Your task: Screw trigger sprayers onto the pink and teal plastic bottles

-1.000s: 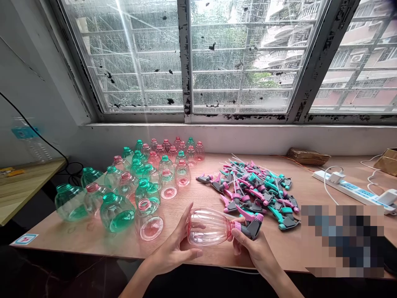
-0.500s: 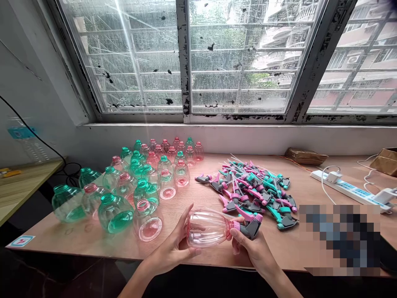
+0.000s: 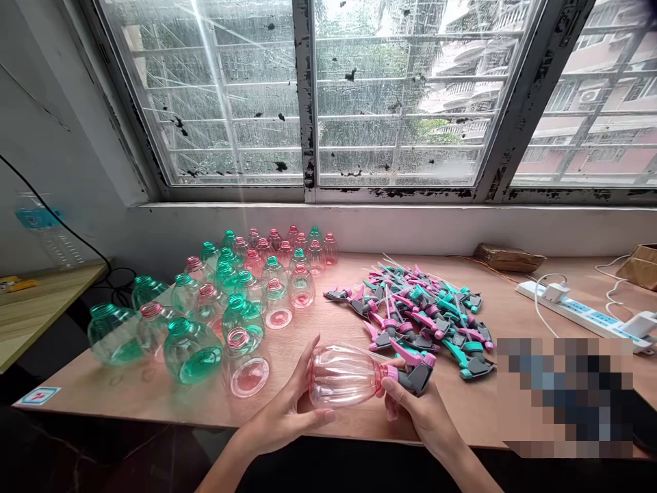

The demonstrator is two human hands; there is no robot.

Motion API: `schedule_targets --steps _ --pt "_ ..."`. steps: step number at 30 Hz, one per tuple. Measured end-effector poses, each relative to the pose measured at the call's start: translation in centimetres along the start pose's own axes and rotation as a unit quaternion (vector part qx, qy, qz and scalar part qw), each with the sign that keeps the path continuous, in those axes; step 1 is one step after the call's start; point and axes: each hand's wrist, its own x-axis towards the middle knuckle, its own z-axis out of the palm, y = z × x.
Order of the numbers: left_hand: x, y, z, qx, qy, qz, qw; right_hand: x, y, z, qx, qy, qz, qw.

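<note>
A clear pink spray bottle point(image 3: 345, 375) lies on its side in the air between my hands, above the table's front edge. My left hand point(image 3: 295, 400) cups its base end, thumb below and fingers behind. At the neck, my right hand point(image 3: 405, 404) pinches the pink collar of a grey and pink spray head point(image 3: 415, 373), which sits on the bottle's mouth. Whether the collar is fully screwed down I cannot tell. Just behind my right hand lies a heap of pink, teal and grey spray heads point(image 3: 426, 318), their thin tubes sticking out.
Several green bottles point(image 3: 192, 352) and pink bottles point(image 3: 249, 366), all without heads, stand on the left of the wooden table point(image 3: 308, 329). To the right are a white power strip point(image 3: 580, 315), a brown package point(image 3: 508, 258) and a blurred-out patch point(image 3: 564, 397). A window is behind.
Both hands keep the same hold on the spray bottle and its head. The view has shifted very slightly; nothing else has visibly moved.
</note>
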Motion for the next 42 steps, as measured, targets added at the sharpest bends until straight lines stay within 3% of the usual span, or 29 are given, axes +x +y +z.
schedule_targets --steps 13,19,27,36,42 --pt "-0.29 -0.03 -0.10 0.017 -0.009 0.001 1.000 -0.07 0.23 -0.19 -0.010 -0.011 -0.004 1.000" --pt "-0.12 -0.23 -0.13 0.025 -0.015 0.042 0.999 0.04 -0.13 0.00 -0.009 -0.006 -0.005 1.000" --pt "-0.16 -0.22 -0.05 -0.019 -0.016 0.011 1.000 -0.13 -0.11 0.09 -0.012 -0.002 -0.003 1.000" --pt "-0.13 -0.64 -0.23 0.054 0.003 0.037 0.998 0.09 0.15 -0.14 -0.008 -0.010 -0.003 1.000" --pt "-0.13 -0.25 -0.13 0.022 0.000 0.013 1.000 0.04 -0.11 0.02 -0.006 -0.009 0.000 1.000"
